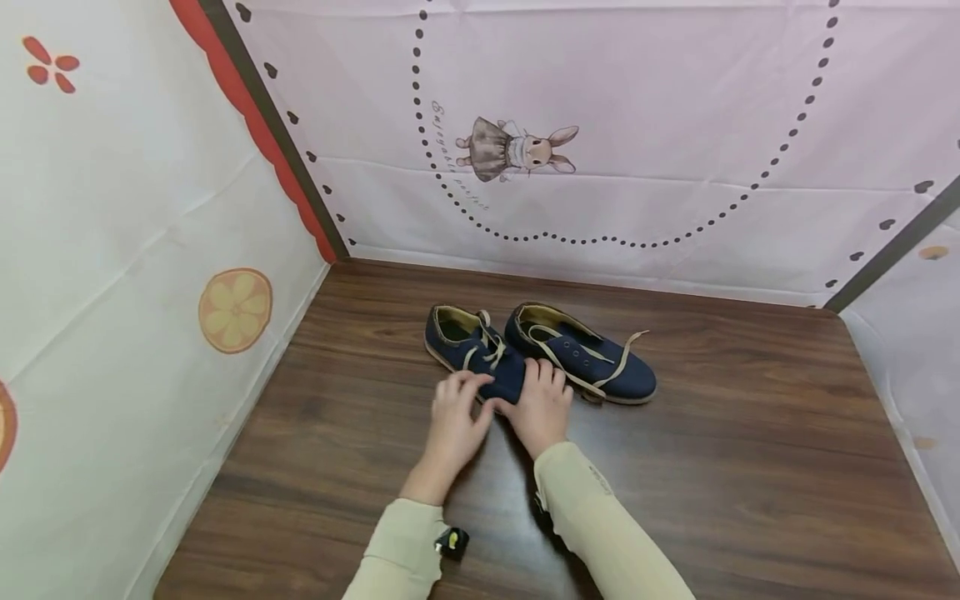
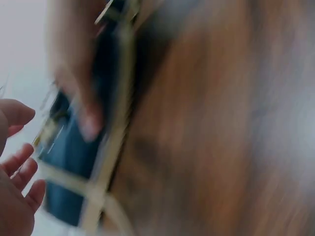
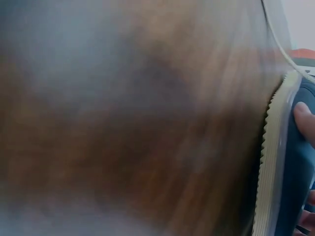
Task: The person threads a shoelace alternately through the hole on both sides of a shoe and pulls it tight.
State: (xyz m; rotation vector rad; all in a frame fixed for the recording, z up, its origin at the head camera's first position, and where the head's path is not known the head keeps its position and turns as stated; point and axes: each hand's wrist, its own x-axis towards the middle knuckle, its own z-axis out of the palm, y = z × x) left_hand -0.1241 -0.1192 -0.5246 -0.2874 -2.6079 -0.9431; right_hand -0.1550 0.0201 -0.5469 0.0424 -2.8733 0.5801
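Observation:
Two navy blue lace-up shoes with cream laces lie side by side in the head view. The left shoe (image 1: pixel 512 372) has its lace (image 1: pixel 497 353) crossed over the front. My right hand (image 1: pixel 542 408) grips its toe; in the right wrist view the thumb (image 3: pixel 306 123) presses the toe's side above the ribbed cream sole (image 3: pixel 268 182). At the shoe's near side is my left hand (image 1: pixel 453 417), its fingers loosely spread in the left wrist view. The right shoe (image 1: pixel 636 380) has loose laces trailing over it, and no hand touches it.
The shoes are on a dark wood-grain surface (image 1: pixel 712 483). A pink printed cloth wall (image 1: pixel 660 150) with a rabbit picture rises behind, and white cloth walls (image 1: pixel 135 208) stand at both sides. A small black device (image 1: pixel 453 543) sits at the left wrist.

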